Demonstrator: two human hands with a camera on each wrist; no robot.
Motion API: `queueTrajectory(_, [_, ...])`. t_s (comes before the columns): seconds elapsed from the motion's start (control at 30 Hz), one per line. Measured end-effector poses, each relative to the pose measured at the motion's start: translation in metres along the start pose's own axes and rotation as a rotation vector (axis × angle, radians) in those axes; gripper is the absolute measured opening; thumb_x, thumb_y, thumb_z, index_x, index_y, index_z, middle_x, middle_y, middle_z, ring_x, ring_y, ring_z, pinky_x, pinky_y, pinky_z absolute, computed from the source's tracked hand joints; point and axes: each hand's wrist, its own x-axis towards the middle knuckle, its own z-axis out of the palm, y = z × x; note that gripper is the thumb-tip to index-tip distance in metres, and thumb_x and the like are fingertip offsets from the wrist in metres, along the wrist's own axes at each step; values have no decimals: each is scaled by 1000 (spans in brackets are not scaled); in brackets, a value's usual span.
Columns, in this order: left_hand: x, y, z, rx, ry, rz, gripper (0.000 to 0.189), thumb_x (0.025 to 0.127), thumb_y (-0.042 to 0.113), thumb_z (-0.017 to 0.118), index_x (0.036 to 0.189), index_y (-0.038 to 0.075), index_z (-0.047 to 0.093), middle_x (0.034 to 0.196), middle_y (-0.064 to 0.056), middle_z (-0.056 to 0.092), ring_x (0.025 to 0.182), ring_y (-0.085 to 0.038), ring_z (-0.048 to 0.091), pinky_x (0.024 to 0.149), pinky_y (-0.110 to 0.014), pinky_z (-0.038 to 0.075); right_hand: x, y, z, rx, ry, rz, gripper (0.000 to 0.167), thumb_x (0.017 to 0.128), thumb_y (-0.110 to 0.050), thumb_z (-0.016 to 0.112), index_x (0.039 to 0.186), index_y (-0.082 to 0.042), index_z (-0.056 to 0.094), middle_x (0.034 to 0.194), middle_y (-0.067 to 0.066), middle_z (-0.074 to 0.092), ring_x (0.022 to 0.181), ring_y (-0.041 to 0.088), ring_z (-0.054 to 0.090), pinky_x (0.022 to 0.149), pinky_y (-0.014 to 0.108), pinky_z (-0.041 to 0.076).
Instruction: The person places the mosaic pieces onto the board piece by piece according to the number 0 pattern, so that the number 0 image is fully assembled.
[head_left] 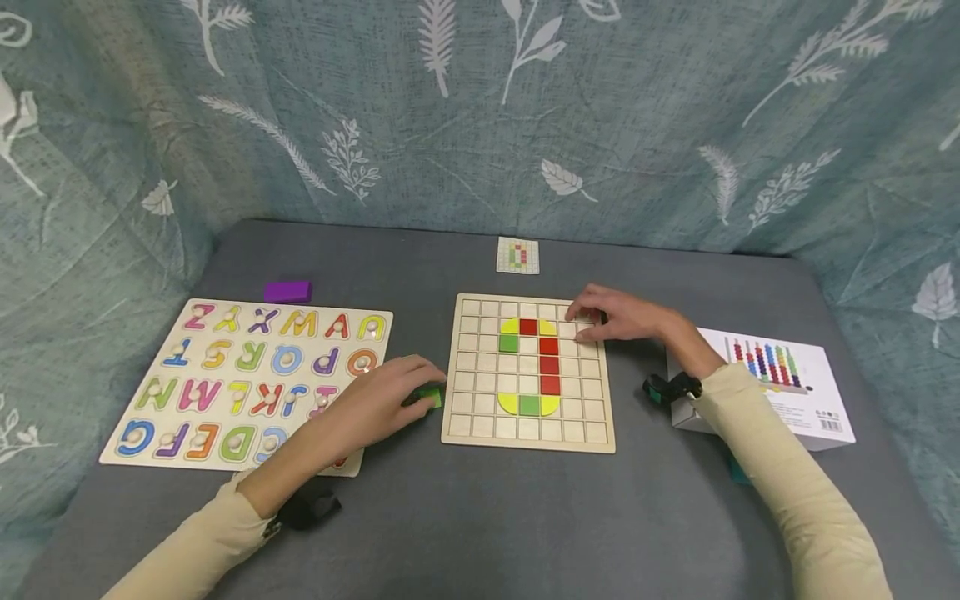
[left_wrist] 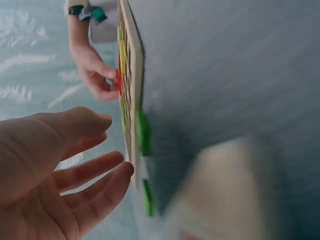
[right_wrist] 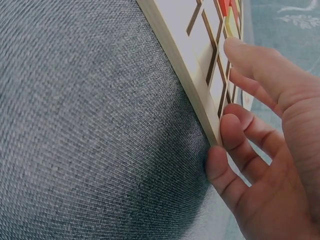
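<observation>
A wooden grid board [head_left: 528, 433] lies flat, bearing red squares [head_left: 550, 365], green squares [head_left: 508, 342] and yellow rounded pieces [head_left: 550, 405] in a ring-like outline. Off its left edge, loose green tiles [left_wrist: 144, 132] lie on the table. My left hand [head_left: 382, 400] hovers beside these, thumb and fingers apart with nothing between them; in the head view it partly hides the tiles. My right hand [head_left: 622, 315] rests at the board's upper right, its fingers [right_wrist: 237, 132] loosely bent along the edge and holding no piece.
A small pattern card [head_left: 517, 255] lies behind the board. To the left are an alphabet peg board [head_left: 262, 333] and a purple block [head_left: 288, 292]. A white box with an abacus picture [head_left: 810, 400] stands at the right, by the right forearm. A patterned curtain [head_left: 480, 125] hangs behind.
</observation>
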Motion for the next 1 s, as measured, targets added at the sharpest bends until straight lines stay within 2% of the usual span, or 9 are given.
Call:
queueTrajectory(0.07, [-13,-2,1,-42,23,-44,32,87,17,72,118,13,66,114,-1,65,98,-15,64,80,-36,53,0,0,0,3,1,1,31,92,-21,66,120,-9,62,106,10,51,87,15,48,81,36,43])
queueTrajectory(0.17, [-28,-3,2,-72,59,-85,35,85,16,74,119,11,65,116,-2,63,97,-15,64,79,-36,53,0,1,1,-3,4,-3,31,92,-21,66,120,-9,62,105,10,51,86,15,48,80,36,43])
queueTrajectory(0.3, [-38,-3,1,-74,102,-101,35,85,16,74,118,13,65,116,0,63,98,-14,64,78,-36,52,0,2,1,-3,7,-6,30,92,-20,66,120,-9,62,104,10,51,86,15,47,79,35,43])
queueTrajectory(0.6, [-39,-7,1,-82,119,-98,35,84,14,75,118,12,65,119,-1,62,96,-15,64,77,-35,52,0,1,1,5,5,-1,30,92,-19,65,120,-9,62,105,10,51,86,16,47,79,34,43])
queueTrajectory(1.0, [-29,-14,-9,-98,43,-191,37,88,19,71,124,11,63,131,-10,56,92,-17,65,68,-29,50,-1,3,1,16,11,-6,30,92,-17,66,120,-8,62,106,10,51,87,17,46,81,38,42])
